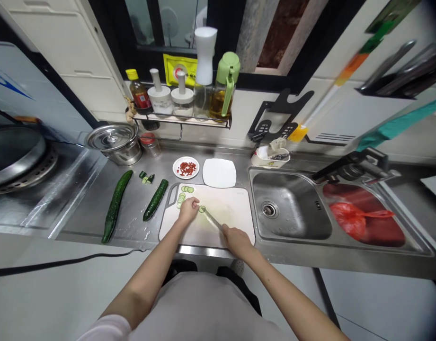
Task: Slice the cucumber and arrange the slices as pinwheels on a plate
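My right hand (237,241) is wrapped round the handle of a knife (213,220), its blade pointing up and left over the white cutting board (235,203). At the blade's tip lies a cucumber slice (202,209). My left hand (188,210) is closed, fingers curled together, just left of that slice; whatever they may hold is too small or hidden to make out. Several more cucumber slices (187,189) lie at the board's upper left, partly behind my left hand. A shorter cucumber (155,200) rests beside the board, and a long whole cucumber (117,206) lies farther left.
Behind the board stand a plate of chopped red pieces (185,168) and a white square plate (219,173). Cucumber offcuts (146,178) lie near a lidded steel pot (114,144). To the right is a sink (292,208) with a red plastic bag (349,220) beyond. Bottles line a rack (184,119).
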A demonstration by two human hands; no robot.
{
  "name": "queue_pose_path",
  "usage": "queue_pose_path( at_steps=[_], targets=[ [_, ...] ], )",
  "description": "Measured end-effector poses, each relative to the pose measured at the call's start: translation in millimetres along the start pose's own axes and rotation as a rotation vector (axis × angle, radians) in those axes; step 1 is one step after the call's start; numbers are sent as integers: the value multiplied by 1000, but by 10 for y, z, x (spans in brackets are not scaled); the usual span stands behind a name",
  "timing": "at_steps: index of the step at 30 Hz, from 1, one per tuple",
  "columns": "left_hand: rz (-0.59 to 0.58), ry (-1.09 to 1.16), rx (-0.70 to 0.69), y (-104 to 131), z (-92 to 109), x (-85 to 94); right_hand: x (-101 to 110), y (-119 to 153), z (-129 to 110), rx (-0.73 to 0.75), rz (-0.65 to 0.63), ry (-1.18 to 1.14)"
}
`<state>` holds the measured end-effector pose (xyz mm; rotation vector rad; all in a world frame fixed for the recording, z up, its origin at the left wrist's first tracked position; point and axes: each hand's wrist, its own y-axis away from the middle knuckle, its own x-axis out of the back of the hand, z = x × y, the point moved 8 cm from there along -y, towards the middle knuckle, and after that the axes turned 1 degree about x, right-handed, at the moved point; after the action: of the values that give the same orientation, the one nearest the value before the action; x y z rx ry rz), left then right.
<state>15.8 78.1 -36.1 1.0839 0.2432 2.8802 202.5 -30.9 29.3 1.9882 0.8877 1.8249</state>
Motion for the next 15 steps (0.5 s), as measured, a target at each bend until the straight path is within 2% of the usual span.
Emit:
queue_pose_path(
  at_steps=[15],
  targets=[
    [-3,-11,4,-17,-45,-32,26,-45,-49,0,11,11]
  ],
)
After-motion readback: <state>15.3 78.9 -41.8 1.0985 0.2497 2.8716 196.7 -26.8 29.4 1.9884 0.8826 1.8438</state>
